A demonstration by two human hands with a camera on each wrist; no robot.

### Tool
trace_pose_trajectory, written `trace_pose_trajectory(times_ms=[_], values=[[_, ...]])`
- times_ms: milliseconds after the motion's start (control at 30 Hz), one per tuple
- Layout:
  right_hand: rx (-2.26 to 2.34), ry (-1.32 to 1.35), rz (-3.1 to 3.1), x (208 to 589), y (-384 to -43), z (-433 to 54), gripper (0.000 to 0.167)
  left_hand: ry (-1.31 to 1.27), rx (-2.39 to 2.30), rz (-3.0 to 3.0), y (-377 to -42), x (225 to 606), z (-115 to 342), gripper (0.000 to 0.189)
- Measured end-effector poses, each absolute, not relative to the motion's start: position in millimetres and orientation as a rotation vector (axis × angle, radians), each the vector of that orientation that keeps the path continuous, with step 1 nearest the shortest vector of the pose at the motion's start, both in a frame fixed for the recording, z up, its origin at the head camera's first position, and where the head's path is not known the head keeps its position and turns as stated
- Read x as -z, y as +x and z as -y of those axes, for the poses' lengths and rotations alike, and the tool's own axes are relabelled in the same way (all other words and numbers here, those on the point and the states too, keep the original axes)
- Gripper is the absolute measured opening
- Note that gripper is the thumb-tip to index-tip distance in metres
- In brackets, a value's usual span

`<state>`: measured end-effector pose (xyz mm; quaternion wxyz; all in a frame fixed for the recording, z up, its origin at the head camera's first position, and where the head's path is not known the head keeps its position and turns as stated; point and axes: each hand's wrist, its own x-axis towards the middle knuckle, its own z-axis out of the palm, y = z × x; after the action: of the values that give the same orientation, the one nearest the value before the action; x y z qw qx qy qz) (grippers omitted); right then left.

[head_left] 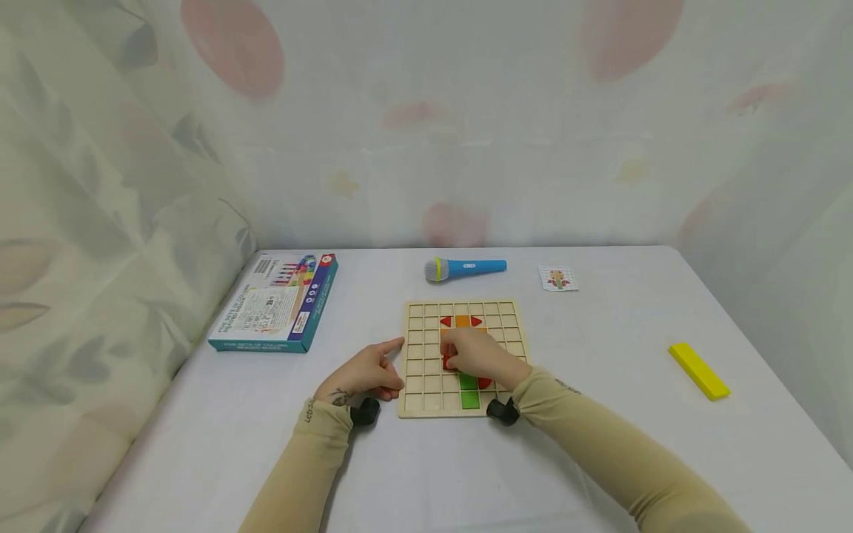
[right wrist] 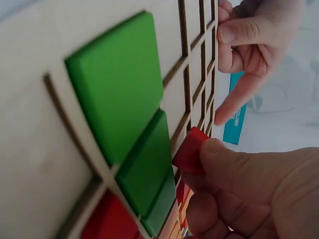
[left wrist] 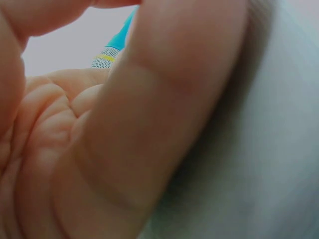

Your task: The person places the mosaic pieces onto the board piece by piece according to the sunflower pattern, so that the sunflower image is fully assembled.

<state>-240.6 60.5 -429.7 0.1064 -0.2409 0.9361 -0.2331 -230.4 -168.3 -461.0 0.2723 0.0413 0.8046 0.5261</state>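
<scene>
A square wooden grid board (head_left: 415, 384) lies on the white table. Over its middle, my right hand (head_left: 483, 355) pinches a red tile (right wrist: 190, 152) between thumb and fingers, tilted above the cells. Green tiles (head_left: 470, 400) sit in cells near the board's front, beside a rounded red tile (head_left: 484, 383). Farther back, an orange tile (head_left: 463, 321) lies between two red triangular tiles (head_left: 446, 321); my right hand hides part of the pattern. My left hand (head_left: 363, 372) is at the board's left edge, index finger extended and other fingers bent, holding no tile.
Behind the board lies a blue toy microphone (head_left: 476, 268), with a small picture card (head_left: 558, 278) to its right. A boxed set (head_left: 273, 303) lies at the left and a yellow block (head_left: 700, 371) at the right. Patterned curtains (head_left: 426, 148) surround the table.
</scene>
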Motion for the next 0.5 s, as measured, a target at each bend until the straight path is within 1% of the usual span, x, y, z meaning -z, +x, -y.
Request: trace_pose_trajectory(times_ms=[300, 500], values=[[0.607, -0.733, -2.788, 431.5, -236.8, -55.7, 0.011, 0.118, -1.412, -2.162, -230.4, 460.2, 168.9, 0.089], [0.551, -0.757, -2.839, 434.5, -236.2, -53.7, 0.006, 0.122, -1.410, -2.162, -230.3, 459.6, 168.6, 0.089]])
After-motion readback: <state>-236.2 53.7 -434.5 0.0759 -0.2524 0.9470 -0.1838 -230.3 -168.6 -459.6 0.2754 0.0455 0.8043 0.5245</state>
